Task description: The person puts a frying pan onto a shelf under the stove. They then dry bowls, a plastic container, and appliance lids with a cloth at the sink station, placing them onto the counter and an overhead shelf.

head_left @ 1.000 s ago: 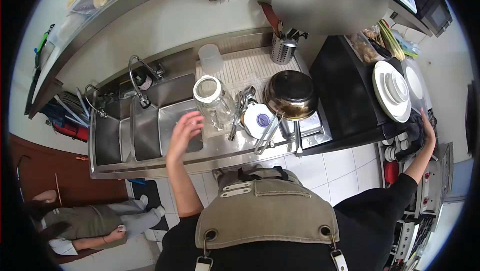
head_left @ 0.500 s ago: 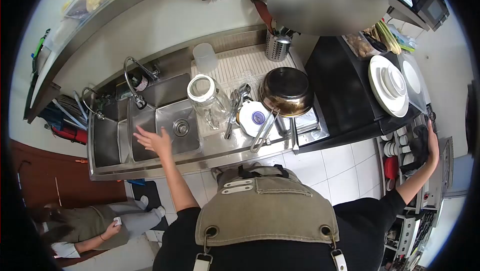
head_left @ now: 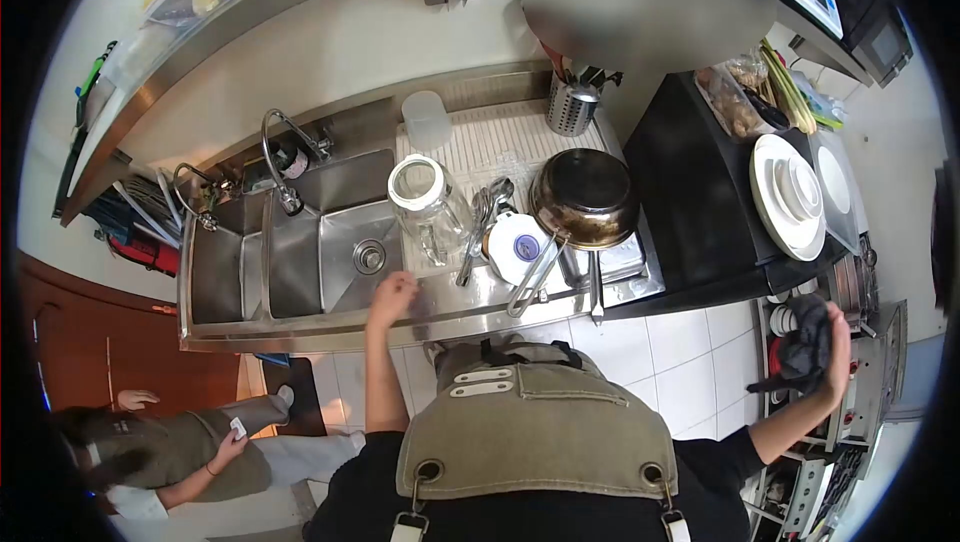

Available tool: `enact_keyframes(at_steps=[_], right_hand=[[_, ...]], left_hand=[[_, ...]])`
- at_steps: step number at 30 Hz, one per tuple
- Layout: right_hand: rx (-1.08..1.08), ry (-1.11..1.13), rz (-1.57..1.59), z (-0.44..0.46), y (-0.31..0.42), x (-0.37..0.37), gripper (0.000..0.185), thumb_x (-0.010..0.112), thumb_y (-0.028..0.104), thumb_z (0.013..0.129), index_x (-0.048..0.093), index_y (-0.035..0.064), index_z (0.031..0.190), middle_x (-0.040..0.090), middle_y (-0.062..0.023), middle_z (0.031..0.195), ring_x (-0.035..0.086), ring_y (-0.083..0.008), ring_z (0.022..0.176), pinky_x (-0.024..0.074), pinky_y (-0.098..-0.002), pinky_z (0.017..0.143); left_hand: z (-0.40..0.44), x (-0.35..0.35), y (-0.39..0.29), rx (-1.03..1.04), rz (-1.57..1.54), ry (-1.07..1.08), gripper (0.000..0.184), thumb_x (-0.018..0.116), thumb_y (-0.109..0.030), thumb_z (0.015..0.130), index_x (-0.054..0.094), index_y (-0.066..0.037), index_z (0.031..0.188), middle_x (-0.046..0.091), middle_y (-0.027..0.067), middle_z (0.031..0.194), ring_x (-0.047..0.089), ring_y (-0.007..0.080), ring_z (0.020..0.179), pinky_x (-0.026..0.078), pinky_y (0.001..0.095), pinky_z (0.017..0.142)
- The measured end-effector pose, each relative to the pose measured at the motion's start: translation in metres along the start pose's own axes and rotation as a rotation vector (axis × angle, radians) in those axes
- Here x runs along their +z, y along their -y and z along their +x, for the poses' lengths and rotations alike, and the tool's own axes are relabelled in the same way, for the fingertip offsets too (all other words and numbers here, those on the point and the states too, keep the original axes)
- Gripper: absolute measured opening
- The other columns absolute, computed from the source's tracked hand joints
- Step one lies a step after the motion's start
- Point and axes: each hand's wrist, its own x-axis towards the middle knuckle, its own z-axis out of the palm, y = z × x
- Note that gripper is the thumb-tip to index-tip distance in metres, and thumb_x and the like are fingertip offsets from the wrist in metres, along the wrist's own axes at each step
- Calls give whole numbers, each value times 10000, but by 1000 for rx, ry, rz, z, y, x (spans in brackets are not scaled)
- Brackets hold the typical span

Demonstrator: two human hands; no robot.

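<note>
My left hand (head_left: 395, 296) is over the front rim of the steel sink (head_left: 290, 332), its fingers curled together; whether anything is inside them is hidden. Close behind it lie the sink drain and a large glass jar (head_left: 430, 207) lying on the ribbed drainboard. At the far right my right hand (head_left: 838, 354) holds a dark cloth (head_left: 800, 347) that hangs beside the shelves. Spoons (head_left: 482, 222), a white lid (head_left: 515, 247) with a blue centre and an upturned pan (head_left: 585, 197) are on the drainboard to the right of the jar.
White plates (head_left: 785, 197) and a food container (head_left: 740, 102) sit on the black counter (head_left: 690, 202). Two faucets (head_left: 290, 157) rise behind the sink basins. A perforated utensil holder (head_left: 572, 107) stands at the back. Another person (head_left: 170, 452) is at the lower left.
My left hand has moved from above the basins right to the rim, and its spread fingers have curled. My right hand has come down and inward with the cloth. The other person has shifted.
</note>
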Motion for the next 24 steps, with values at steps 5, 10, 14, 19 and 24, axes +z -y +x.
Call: enact_keyframes(at_steps=[5,10,14,19,24], right_hand=[[-6,214,-96,-4,-23,70,372,449,342,946,568,-4,1011,550,-24,967,487,-114,913,371,-245,851],[99,653,154,-4,-18,152,360,476,379,928,522,27,989,534,8,875,495,-66,813,410,-210,736],[103,568,378,-12,-41,201,380,493,396,918,525,33,1026,555,-5,908,516,-79,851,421,-216,756],[159,541,475,-11,-55,227,405,527,395,900,531,17,1046,594,-33,941,568,-108,851,468,-253,777],[212,574,643,-5,-76,229,337,483,319,937,531,17,1078,602,-41,986,574,-119,897,468,-265,813]], left_hand=[[3,72,-20,-10,-28,286,318,520,-150,875,527,26,1139,633,87,937,597,139,794,485,255,717],[19,123,1,38,-10,243,398,563,-240,869,523,9,1177,632,96,859,568,137,706,465,267,619],[22,139,-14,-23,-105,279,409,554,-251,888,503,22,1188,606,63,889,552,123,719,468,270,634],[43,148,-2,-145,-95,407,232,523,-253,894,549,-41,986,612,42,832,571,102,660,467,234,559],[52,150,7,-309,-365,425,356,564,-345,890,545,-25,1045,625,62,911,597,109,817,473,223,660]])
